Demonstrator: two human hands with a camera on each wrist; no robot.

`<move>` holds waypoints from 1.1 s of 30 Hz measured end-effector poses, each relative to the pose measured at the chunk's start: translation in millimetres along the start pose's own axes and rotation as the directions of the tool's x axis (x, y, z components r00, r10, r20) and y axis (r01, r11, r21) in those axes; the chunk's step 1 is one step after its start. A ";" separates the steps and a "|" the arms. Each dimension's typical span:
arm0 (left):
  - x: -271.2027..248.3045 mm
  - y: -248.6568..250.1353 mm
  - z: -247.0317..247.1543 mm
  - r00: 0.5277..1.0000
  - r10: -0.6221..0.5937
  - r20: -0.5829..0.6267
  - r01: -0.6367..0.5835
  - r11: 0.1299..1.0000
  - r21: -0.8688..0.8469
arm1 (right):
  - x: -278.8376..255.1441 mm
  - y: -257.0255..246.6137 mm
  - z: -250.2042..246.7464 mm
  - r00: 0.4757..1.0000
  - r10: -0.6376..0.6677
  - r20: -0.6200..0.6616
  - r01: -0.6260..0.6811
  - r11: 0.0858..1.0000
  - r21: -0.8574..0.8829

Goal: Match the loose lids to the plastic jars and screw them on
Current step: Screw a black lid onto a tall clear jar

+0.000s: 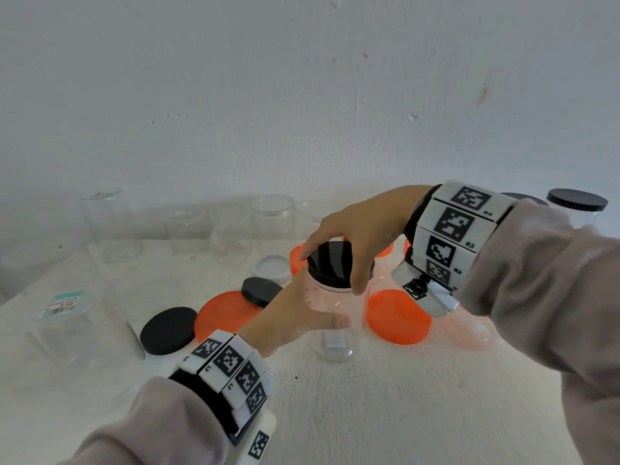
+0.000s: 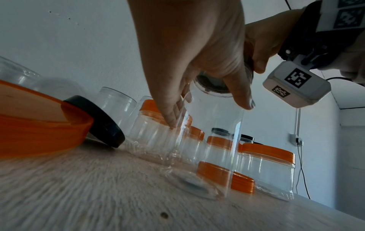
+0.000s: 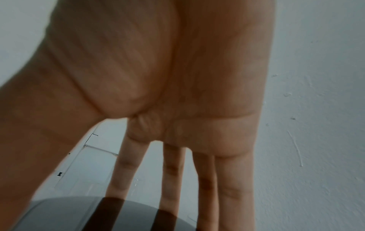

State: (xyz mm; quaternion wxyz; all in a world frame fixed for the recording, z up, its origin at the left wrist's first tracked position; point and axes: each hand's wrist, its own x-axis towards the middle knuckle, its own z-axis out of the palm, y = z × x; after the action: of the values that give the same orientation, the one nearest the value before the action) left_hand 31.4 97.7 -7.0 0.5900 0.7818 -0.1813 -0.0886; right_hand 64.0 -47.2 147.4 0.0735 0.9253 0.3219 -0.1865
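A clear plastic jar (image 1: 335, 333) stands upright on the white table (image 1: 402, 397). My left hand (image 1: 312, 307) grips its side, with the thumb across the front. A black lid (image 1: 330, 266) sits on the jar's mouth. My right hand (image 1: 335, 250) comes down from above and holds the lid's rim between curled fingers and thumb. In the left wrist view the left hand (image 2: 209, 109) wraps the jar (image 2: 213, 140) just under the lid (image 2: 215, 84). The right wrist view shows fingers (image 3: 233, 187) laid on the glossy black lid (image 3: 98, 215).
Loose black lids (image 1: 168, 330) (image 1: 261, 290) and orange lids (image 1: 228, 313) (image 1: 399, 317) lie around the jar. Several open clear jars (image 1: 110, 223) line the back wall. A black-capped jar (image 1: 577, 201) stands far right, and orange-capped jars (image 2: 268, 164) stand behind the held one.
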 end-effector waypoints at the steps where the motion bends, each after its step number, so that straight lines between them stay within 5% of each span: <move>1: 0.0 -0.3 -0.2 1.000 -0.003 -0.002 0.003 1.000 0.004 | 0.0 -0.6 -0.3 1.000 -0.001 -0.001 0.001 1.000 -0.001; 8: 2.7 -4.5 -1.3 1.000 -0.027 -0.007 0.027 1.000 -0.002 | -0.7 -3.7 0.1 1.000 0.012 -0.003 -0.012 1.000 0.012; 17: 2.8 -6.5 -3.0 0.999 -0.038 -0.031 0.040 0.997 0.066 | 0.1 -6.7 11.4 0.974 0.201 -0.104 -0.200 0.980 0.020; 23: 2.1 -3.5 0.5 1.000 0.026 -0.004 -0.026 0.999 0.021 | -6.5 -1.3 -1.0 0.995 0.078 0.065 -0.086 0.988 0.127; 33: 2.9 -6.3 -0.2 1.000 0.009 -0.008 -0.009 1.000 0.008 | -6.3 -9.1 4.6 0.989 0.133 -0.065 -0.128 0.989 0.071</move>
State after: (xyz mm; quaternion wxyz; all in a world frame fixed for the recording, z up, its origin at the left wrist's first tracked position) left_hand 35.2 98.2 -12.8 0.5880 0.7837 -0.1828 -0.0820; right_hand 52.5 -44.8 145.5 0.0435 0.9522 0.2566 -0.1597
